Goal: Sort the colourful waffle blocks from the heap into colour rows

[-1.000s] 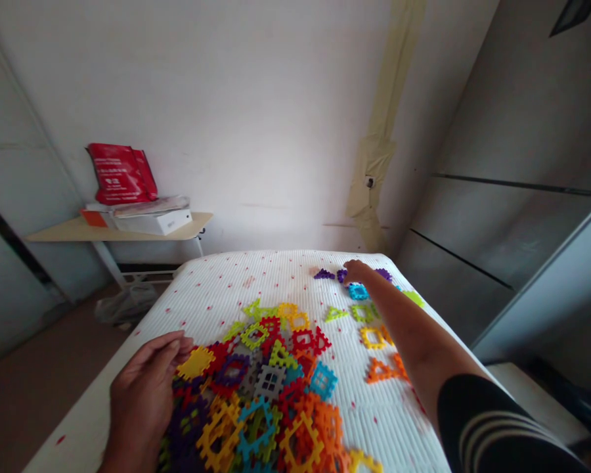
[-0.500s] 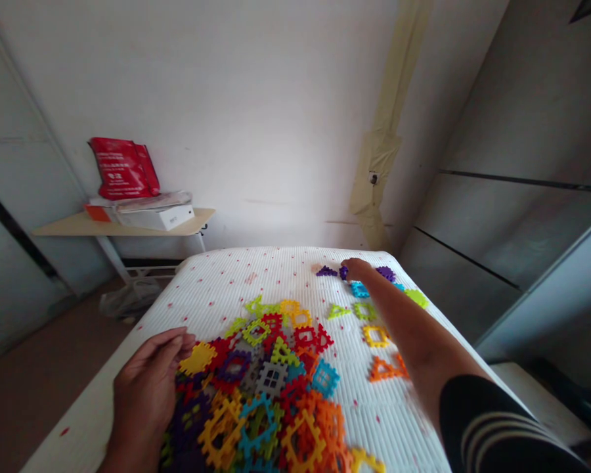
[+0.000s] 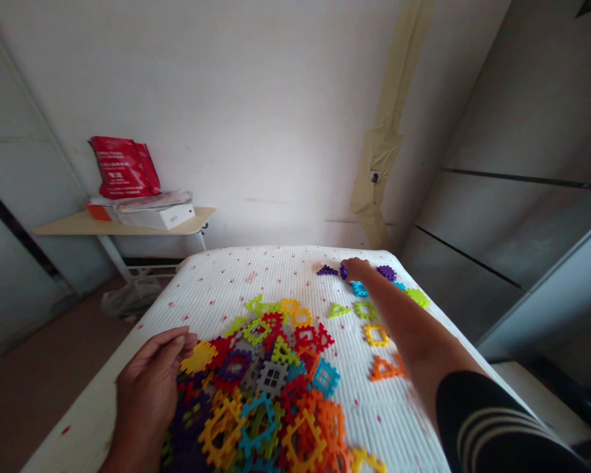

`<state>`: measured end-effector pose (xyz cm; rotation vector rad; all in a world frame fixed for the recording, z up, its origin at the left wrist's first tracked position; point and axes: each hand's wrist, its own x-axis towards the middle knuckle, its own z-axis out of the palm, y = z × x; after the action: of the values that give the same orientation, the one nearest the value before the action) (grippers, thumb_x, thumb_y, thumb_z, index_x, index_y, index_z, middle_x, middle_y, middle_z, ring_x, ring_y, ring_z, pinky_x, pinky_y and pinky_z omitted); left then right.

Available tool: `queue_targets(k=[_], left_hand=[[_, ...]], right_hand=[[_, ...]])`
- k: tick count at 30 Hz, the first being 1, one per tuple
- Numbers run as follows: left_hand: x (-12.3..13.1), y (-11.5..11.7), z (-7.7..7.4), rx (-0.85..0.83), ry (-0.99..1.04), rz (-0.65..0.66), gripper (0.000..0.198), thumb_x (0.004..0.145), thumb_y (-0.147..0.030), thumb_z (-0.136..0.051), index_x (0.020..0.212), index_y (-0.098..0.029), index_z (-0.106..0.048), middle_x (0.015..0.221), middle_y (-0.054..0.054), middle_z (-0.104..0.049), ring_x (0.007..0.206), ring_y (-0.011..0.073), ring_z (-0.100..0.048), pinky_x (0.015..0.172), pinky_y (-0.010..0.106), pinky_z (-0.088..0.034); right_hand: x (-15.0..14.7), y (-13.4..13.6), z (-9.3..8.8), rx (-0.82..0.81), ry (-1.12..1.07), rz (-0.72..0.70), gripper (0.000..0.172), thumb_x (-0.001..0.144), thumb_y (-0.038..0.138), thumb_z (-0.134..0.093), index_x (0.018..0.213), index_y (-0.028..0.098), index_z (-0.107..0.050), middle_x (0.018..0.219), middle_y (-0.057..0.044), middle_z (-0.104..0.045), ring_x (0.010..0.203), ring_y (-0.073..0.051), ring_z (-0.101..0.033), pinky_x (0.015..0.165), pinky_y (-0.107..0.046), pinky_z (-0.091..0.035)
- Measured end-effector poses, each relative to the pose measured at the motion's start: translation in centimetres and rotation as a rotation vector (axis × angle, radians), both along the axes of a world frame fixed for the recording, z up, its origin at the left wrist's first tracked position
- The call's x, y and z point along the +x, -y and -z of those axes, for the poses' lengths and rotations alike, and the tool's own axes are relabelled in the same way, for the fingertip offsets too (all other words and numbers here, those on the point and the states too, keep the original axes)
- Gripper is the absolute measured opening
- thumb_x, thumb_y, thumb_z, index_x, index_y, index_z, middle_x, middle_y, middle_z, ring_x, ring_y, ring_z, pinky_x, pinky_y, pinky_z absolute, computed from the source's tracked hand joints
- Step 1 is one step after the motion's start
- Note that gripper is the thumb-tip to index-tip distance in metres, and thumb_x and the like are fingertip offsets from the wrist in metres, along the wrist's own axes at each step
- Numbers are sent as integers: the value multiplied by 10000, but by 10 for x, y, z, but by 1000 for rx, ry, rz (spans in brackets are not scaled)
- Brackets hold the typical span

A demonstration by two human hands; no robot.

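At the far right of the bed, my right hand (image 3: 357, 268) reaches out with its fingers closed on a purple notched plastic building piece (image 3: 343, 271). Just left of it lies a purple triangular piece (image 3: 328, 270), and a solid purple piece (image 3: 387, 272) is to its right. My left hand (image 3: 150, 378) is at the left side of a heap of interlocking building pieces (image 3: 270, 378), thumb and fingers pinched together with nothing visible in them. A solid yellow piece (image 3: 199, 358) lies right beside those fingertips.
Laid out along the bed's right side are blue (image 3: 359, 289), green (image 3: 365, 310), yellow (image 3: 376, 336) and orange (image 3: 383, 368) pieces, partly hidden by my right arm. A side table (image 3: 69, 225) with a red bag (image 3: 123, 167) stands at left; a wall rises behind.
Both hands stay almost where they were, the right one still at the purple piece. The view has shifted very slightly.
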<state>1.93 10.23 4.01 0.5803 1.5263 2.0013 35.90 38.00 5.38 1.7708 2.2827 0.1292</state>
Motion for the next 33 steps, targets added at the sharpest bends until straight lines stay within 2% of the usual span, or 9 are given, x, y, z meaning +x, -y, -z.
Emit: queue_targets(k=[5,10,15,18,22,24,27,30,33], left_hand=[[-1,-1,3,4,-31,-7,249,527,-268,-706,745,-164,-646,625,-10,-655,598,123,-590,581,241,-471],[0,0,1,8,-10,-13,261,530,-265,-710,756,-154,-643,613,-7,-657,610,120,-594,616,238,-470],[-2,0,6,25,-50,9,237,592,-269,-682,784,-140,-634,630,8,-652,610,126,-591,627,260,-463],[-4,0,7,43,-81,23,223,623,-271,-664,798,-138,-629,653,14,-648,629,129,-593,636,267,-459],[-4,3,1,57,-117,9,218,641,-289,-639,799,-140,-616,656,13,-640,626,125,-593,630,264,-463],[-5,5,-4,30,-217,-6,252,682,-334,-584,839,-137,-605,669,22,-641,637,134,-607,646,280,-478],[-12,9,-11,-67,-421,7,340,741,-387,-488,923,-123,-600,726,54,-661,679,162,-628,668,305,-492],[-20,12,-16,-200,-625,89,342,729,-383,-505,921,-136,-645,819,77,-685,766,198,-633,715,321,-487],[-22,13,-16,-319,-836,192,289,691,-332,-552,894,-175,-685,926,75,-689,906,227,-610,833,340,-451]], right_hand=[[-2,-3,2,14,14,-3,593,613,189,-680,1184,250,-532,1173,-122,-568,1104,-299,-492,856,-440,-389],[-2,-3,6,39,20,-27,527,670,215,-645,1184,231,-533,1177,-140,-557,1110,-299,-474,870,-466,-362],[-3,-2,9,43,18,-48,502,685,247,-649,1173,193,-548,1148,-173,-565,1093,-333,-479,860,-497,-350],[-5,0,2,53,14,-56,578,671,245,-659,1226,197,-504,1181,-174,-549,1112,-340,-467,857,-502,-355],[-10,18,-20,114,-4,-86,622,703,221,-604,1297,206,-420,1266,-164,-493,1158,-335,-421,860,-508,-362],[-12,39,-29,183,-53,-149,582,732,209,-558,1297,207,-419,1294,-151,-473,1166,-326,-414,862,-484,-375],[-13,90,-29,249,-177,-334,539,741,218,-548,1271,221,-449,1278,-118,-499,1142,-290,-449,885,-435,-390],[-14,160,-14,266,-321,-551,443,770,241,-536,1212,229,-506,1203,-92,-562,1099,-250,-496,914,-410,-393],[-17,230,6,313,-463,-656,337,817,254,-505,1151,267,-543,1152,-73,-600,1006,-240,-558,850,-421,-437]])
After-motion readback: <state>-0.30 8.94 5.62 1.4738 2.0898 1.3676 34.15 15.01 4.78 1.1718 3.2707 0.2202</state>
